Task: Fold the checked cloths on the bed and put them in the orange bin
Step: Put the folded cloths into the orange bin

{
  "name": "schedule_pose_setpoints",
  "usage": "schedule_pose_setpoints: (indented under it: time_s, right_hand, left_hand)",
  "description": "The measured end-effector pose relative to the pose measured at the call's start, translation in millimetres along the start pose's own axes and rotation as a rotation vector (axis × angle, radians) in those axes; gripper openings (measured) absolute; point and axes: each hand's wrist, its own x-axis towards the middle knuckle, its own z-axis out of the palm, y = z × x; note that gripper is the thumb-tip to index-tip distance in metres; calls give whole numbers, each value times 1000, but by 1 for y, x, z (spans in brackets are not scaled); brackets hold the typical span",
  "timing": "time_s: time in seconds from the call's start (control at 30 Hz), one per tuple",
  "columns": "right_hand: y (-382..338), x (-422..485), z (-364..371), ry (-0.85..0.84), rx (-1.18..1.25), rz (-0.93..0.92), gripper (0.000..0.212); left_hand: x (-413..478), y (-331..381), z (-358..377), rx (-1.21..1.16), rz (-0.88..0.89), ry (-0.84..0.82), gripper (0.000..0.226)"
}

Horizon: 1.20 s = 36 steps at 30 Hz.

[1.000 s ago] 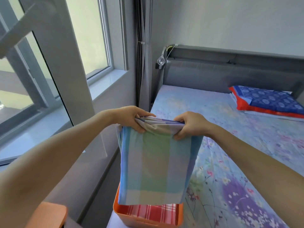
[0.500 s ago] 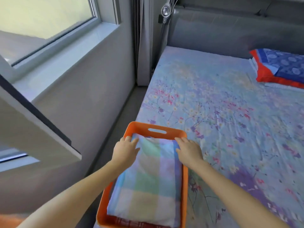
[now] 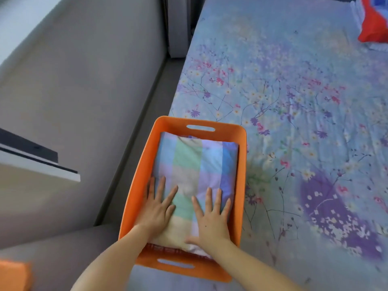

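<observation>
Both hands are down in the bin, which sits at the left edge of the bed, its long side running away from the camera, a far slot cut in one end wall and a near slot in the other. Inside lies the folded cloth, pastel checks of blue, green, lilac and cream, flat and filling nearly the whole bin, its far edge close to the far wall. The left hand lies palm down on the cloth's near left part, fingers straight and spread, pointing away, gripping nothing; its outer fingers are right beside the bin's left wall. The right hand does the same on the near right part, fingers straight, thumb stretched out to the left along the cloth's near edge: a flat press, not a grasp. Between the two hands a strip of green and cream checks shows. Under the pastel cloth, at the near end, a sliver of red cloth peeps out, just a thin band against the near wall. The sheet is pale blue with purple and pink flowers, and at the top right corner a red and blue pillow is cut off by the frame. Left of the bed runs a narrow grey gap and a grey wall; a sash juts in from the left edge, and a blurred orange thing sits in the bottom left corner. What it is, I cannot tell.
</observation>
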Motion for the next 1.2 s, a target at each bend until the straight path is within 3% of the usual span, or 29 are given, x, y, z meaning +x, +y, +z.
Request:
schedule_pose_setpoints:
  time_s: [0.17, 0.3, 0.4, 0.47, 0.53, 0.63, 0.77, 0.83, 0.97, 1.03, 1.1, 1.2]
  right_hand:
    - [-4, 12, 16, -23, -75, 40, 120]
    - [11, -1, -10, -95, -38, 3, 114]
    - [3, -26, -42, 44, 116, -1, 80]
    - [-21, -48, -57, 250, 395, -12, 53]
    - [-56, -74, -71, 319, 732, -39, 34]
    - [-116, -110, -80, 111, 1085, -111, 17]
    - [-199, -155, -80, -528, 1450, -118, 21]
    - [-229, -168, -70, -750, 1541, -89, 22]
    - [-291, -182, -46, -810, 1517, -48, 44]
    - [-318, -187, -39, -862, 1468, 27, 35]
    - [-337, -192, -32, -912, 1430, 98, 12]
    - [-363, -194, -22, -817, 1329, 173, 14]
  left_hand:
    - [8, -1, 10, -53, -5, -71, 63]
    - [3, 11, -36, -21, -18, -161, 59]
    - [-30, 14, -91, -132, 15, -1, 57]
    - [-63, 11, -119, -327, -50, 163, 44]
    - [-100, 3, -140, -448, -101, 326, 34]
    - [-162, -19, -158, -478, -193, 547, 30]
    - [-253, -71, -153, -425, -425, 705, 23]
    - [-293, -96, -137, -375, -595, 704, 22]
    - [-373, -130, -89, -390, -969, 546, 25]
    - [-405, -138, -63, -426, -1063, 334, 36]
    - [-424, -140, -42, -507, -1014, 138, 48]
    - [-443, -140, -26, -567, -905, 107, 54]
